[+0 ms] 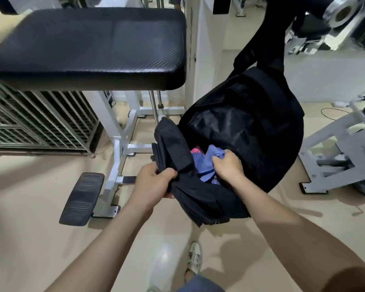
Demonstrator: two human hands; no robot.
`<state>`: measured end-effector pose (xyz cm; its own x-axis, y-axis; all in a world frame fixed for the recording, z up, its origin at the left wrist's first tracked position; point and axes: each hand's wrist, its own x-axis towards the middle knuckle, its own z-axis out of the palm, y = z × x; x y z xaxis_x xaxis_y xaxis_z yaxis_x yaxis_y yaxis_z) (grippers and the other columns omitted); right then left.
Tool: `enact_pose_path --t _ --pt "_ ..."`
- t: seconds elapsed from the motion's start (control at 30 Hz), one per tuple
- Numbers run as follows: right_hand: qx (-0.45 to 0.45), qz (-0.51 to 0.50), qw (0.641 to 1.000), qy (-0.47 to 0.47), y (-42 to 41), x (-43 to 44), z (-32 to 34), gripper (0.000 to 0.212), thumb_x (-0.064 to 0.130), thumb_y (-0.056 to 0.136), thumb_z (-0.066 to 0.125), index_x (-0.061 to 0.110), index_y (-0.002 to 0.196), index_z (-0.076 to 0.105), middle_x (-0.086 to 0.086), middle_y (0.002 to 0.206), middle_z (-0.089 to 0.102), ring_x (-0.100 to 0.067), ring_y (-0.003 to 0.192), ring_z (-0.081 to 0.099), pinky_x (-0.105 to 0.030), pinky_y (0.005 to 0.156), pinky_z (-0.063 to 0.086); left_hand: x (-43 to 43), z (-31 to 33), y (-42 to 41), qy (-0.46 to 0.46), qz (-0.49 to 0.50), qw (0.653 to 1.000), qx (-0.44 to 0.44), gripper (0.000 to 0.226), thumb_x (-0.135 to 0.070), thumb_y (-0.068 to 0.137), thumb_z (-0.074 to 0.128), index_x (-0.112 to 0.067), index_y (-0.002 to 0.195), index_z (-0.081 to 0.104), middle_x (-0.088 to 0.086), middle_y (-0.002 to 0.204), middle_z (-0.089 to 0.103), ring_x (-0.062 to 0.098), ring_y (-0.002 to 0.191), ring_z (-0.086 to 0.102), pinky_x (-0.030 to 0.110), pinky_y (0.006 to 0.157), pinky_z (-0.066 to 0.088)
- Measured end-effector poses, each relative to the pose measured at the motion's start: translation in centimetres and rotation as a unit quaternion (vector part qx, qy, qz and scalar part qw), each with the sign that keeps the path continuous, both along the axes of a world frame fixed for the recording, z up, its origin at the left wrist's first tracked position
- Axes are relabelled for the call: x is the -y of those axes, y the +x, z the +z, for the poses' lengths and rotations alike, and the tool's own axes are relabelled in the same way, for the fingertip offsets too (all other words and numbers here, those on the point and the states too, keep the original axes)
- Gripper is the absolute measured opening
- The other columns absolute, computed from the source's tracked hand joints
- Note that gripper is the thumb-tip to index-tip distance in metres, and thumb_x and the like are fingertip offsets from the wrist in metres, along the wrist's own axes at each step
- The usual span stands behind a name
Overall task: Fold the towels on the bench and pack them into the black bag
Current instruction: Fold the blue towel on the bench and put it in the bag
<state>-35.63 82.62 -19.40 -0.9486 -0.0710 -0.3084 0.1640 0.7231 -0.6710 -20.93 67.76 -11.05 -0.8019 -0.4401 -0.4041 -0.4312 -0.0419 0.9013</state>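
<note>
Two bare hands work at an open black bag [251, 131] hanging by its strap beside a padded bench [89, 45]. The left hand [154, 184] grips the bag's near rim, fingers curled around the fabric. The right hand [228, 167] reaches inside, fingers clenched around a blue towel [204, 163]. A pink towel [196, 150] shows just behind it, inside the bag.
</note>
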Motion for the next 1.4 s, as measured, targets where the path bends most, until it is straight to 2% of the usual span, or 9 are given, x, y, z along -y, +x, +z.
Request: enact_pose_path --t 0.1,0.17,0.37,0.53,0.7,0.97,1.1,1.23,1.4 --pt "-0.198 0.15 0.942 0.226 1.6 1.5 -1.5 0.034 0.014 0.088 0.056 0.005 0.119 0.046 -0.017 0.116 0.051 -0.035 0.106 0.054 -0.04 0.081 0.045 0.3 0.2 0.4 0.0 0.0 1.0 -0.005 0.014 0.0 0.086 0.053 0.005 0.093 0.064 0.01 0.075 0.068 0.017 0.058 0.06 0.034 0.057 0.056" --pt "-0.144 0.147 0.943 0.261 2.2 2.3 -2.8 0.041 0.02 0.09 0.055 0.008 0.126 0.041 -0.017 0.123 0.049 -0.035 0.113 0.052 -0.041 0.083 0.045 0.4 0.2 0.9 -0.001 -0.006 1.0 -0.006 0.014 0.0 0.086 0.052 0.003 0.094 0.064 0.011 0.077 0.068 0.017 0.059 0.061 0.035 0.058 0.056" --pt "0.236 0.067 0.969 0.015 3.3 4.4 -6.0 0.054 0.034 0.103 0.038 0.019 0.151 0.017 -0.017 0.145 0.041 -0.032 0.127 0.046 -0.035 0.102 0.034 0.9 -0.2 1.9 0.0 -0.017 1.0 -0.006 0.015 0.001 0.088 0.051 -0.001 0.094 0.065 0.007 0.077 0.07 0.015 0.062 0.064 0.037 0.06 0.058" --pt "0.007 -0.001 0.995 0.097 3.8 5.1 -6.1 0.034 0.022 0.099 0.043 0.008 0.13 0.039 -0.017 0.133 0.049 -0.035 0.12 0.051 -0.039 0.088 0.041 0.9 -0.4 2.2 0.001 -0.038 0.999 -0.01 0.015 0.001 0.088 0.052 -0.004 0.092 0.066 0.007 0.08 0.073 0.014 0.063 0.066 0.033 0.058 0.057" --pt "0.194 0.185 0.963 0.021 4.2 5.1 -6.8 0.023 0.026 0.1 0.039 0.015 0.107 0.059 -0.011 0.118 0.062 -0.027 0.107 0.06 -0.027 0.085 0.045 1.5 -1.1 3.0 0.011 -0.057 0.998 0.002 0.014 0.002 0.088 0.055 -0.004 0.093 0.066 0.015 0.086 0.073 0.017 0.066 0.066 0.038 0.062 0.057" --pt "0.185 -0.032 0.972 0.139 0.9 7.3 -8.9 0.05 0.023 0.101 0.04 0.003 0.144 0.026 -0.025 0.147 0.032 -0.039 0.134 0.037 -0.044 0.104 0.035 3.0 -2.3 3.0 0.048 -0.181 0.98 0.067 0.02 -0.003 0.057 0.061 0.003 0.075 0.067 0.012 0.07 0.069 0.024 0.063 0.065 0.032 0.058 0.053" --pt "0.192 -0.052 0.978 0.065 1.5 5.7 -10.1 0.042 0.016 0.105 0.03 -0.002 0.142 0.036 -0.02 0.145 0.042 -0.032 0.133 0.041 -0.009 0.087 0.036 3.2 -3.5 3.2 0.052 -0.225 0.97 0.08 0.01 0.0 0.053 0.06 -0.007 0.06 0.062 0.008 0.059 0.057 0.022 0.057 0.057 0.027 0.052 0.047" --pt "0.095 -0.206 0.973 0.048 0.9 5.2 -9.5 0.049 0.027 0.091 0.057 -0.004 0.127 0.045 -0.023 0.129 0.056 -0.04 0.115 0.057 -0.038 0.09 0.047 4.0 -4.5 3.0 0.081 -0.16 0.982 0.06 0.011 0.0 0.048 0.058 -0.001 0.059 0.061 0.012 0.059 0.056 0.022 0.053 0.054 0.022 0.047 0.043" --pt "0.044 -0.211 0.976 -0.032 1.3 7.2 -9.2 0.057 0.024 0.089 0.06 -0.002 0.134 0.038 -0.026 0.137 0.045 -0.041 0.124 0.048 -0.041 0.096 0.04 3.6 -4.9 3.1 0.125 -0.175 0.975 0.054 0.012 0.001 0.049 0.057 -0.006 0.055 0.065 0.008 0.059 0.06 0.019 0.054 0.056 0.02 0.047 0.043"
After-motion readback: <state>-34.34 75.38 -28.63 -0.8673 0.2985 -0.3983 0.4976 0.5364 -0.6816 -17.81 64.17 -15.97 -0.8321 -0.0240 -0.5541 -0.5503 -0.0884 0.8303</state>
